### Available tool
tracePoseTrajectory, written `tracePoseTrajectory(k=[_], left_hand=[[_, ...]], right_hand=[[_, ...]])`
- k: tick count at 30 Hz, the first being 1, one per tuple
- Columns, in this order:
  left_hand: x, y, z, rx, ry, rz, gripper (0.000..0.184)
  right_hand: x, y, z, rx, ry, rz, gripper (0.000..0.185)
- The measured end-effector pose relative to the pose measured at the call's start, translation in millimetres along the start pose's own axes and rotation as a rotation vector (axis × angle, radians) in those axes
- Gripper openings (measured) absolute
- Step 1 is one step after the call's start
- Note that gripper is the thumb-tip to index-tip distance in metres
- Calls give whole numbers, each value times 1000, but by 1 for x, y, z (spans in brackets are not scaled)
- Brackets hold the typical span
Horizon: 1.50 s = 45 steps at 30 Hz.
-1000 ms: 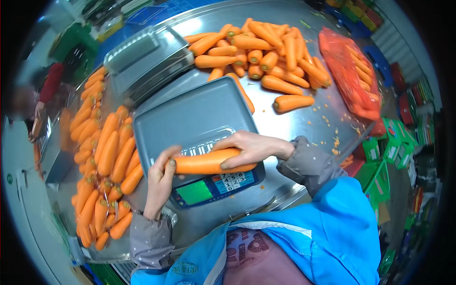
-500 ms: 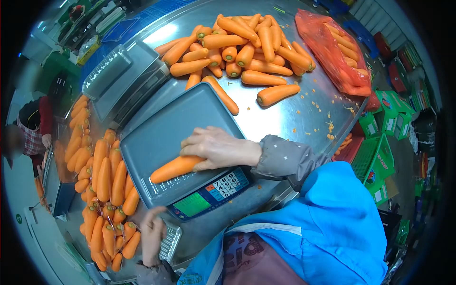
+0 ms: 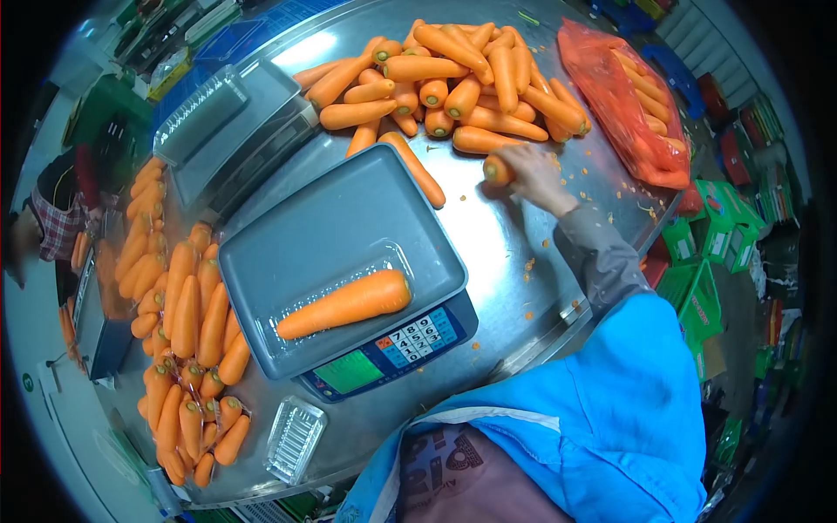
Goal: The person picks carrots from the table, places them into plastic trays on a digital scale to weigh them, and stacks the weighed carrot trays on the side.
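Note:
My right hand point(image 3: 536, 179) is wrapped round a carrot point(image 3: 498, 171) at the near edge of the loose carrot pile point(image 3: 436, 78); the hand hides most of that carrot. One big carrot point(image 3: 344, 305) lies in a clear plastic tray point(image 3: 392, 253) on the grey pan point(image 3: 323, 209) of a weighing scale. The scale's keypad point(image 3: 418, 336) and green display point(image 3: 349, 373) face me. Beside the scale, near the table's front edge, sits an unfilled clear plastic tray point(image 3: 295, 440). My left hand is out of view.
Many wrapped carrots point(image 3: 196, 305) line the left side of the metal table point(image 3: 497, 288). Stacked clear trays point(image 3: 205, 113) rest on a grey machine behind the scale. A red bag of carrots point(image 3: 623, 113) lies far right, green crates point(image 3: 697, 296) beyond. Another person point(image 3: 65, 209) stands at left.
My right hand has left the carrot in the tray on the scale and moved up and right to grasp another by the pile. My left hand has gone out of view.

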<state>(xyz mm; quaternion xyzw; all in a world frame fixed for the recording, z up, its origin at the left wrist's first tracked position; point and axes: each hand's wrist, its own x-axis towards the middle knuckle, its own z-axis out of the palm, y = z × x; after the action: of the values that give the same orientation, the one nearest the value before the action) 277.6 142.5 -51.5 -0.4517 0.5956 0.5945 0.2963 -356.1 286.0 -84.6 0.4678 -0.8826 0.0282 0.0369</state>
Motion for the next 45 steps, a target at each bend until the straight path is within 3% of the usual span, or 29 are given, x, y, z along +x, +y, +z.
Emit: tracePoseTrajectory(k=[2,4,6,8,9,12,14,16,19,22,24,26,28,31,33,34,37,40,43,44,45], left_hand=[[-1,23,4,103,6,32,31],[1,45,4,190,29,98,31],[9,77,0,293,60,176,31],[12,89,-2,300,106,305,31],[13,98,-3,310,154,422,33],[15,132,-8,362,257,460,25],[26,142,-15,271,350,679,19],[29,175,-24,458,614,1015,23],[41,221,-46,497,916,1156,30],[68,243,-58,540,1171,1057,36],[86,240,-65,574,1067,994,41],[86,232,-65,573,1038,1002,42],[86,224,-61,573,996,1010,43],[86,214,-58,624,1128,1102,38],[82,207,-59,585,1096,1171,35],[80,202,-58,546,1061,1245,32],[74,187,-54,574,1018,1267,26],[68,180,-62,489,995,1249,26],[57,196,-74,401,1074,1229,29],[56,202,-79,399,1136,1223,31],[58,203,-84,431,1064,1174,49]], right_hand=[[0,9,-21,510,303,145,61],[-1,10,-63,1284,224,214,65],[-4,8,-88,1305,238,157,60],[-7,-13,-106,1848,176,170,62],[-6,-22,-114,1851,116,131,63],[4,-42,-111,1944,84,58,59],[11,-64,-116,1981,9,14,58],[24,-91,-121,2026,-116,-36,56],[49,-129,-129,1976,-249,-186,56],[71,-176,-139,1847,-249,-162,47],[81,-207,-146,1736,-275,-208,44],[91,-230,-150,1247,-239,-491,46],[100,-253,-131,1269,-297,-595,47],[101,-282,-113,1025,-356,-790,48],[96,-299,-100,859,-402,-873,47],[93,-305,-100,880,-534,-857,42],[89,-298,-89,870,-518,-899,36],[89,-273,-98,875,-510,-680,31],[79,-246,-96,846,-543,-630,31],[71,-240,-91,809,-399,-678,33],[61,-237,-89,770,-252,-723,35]])
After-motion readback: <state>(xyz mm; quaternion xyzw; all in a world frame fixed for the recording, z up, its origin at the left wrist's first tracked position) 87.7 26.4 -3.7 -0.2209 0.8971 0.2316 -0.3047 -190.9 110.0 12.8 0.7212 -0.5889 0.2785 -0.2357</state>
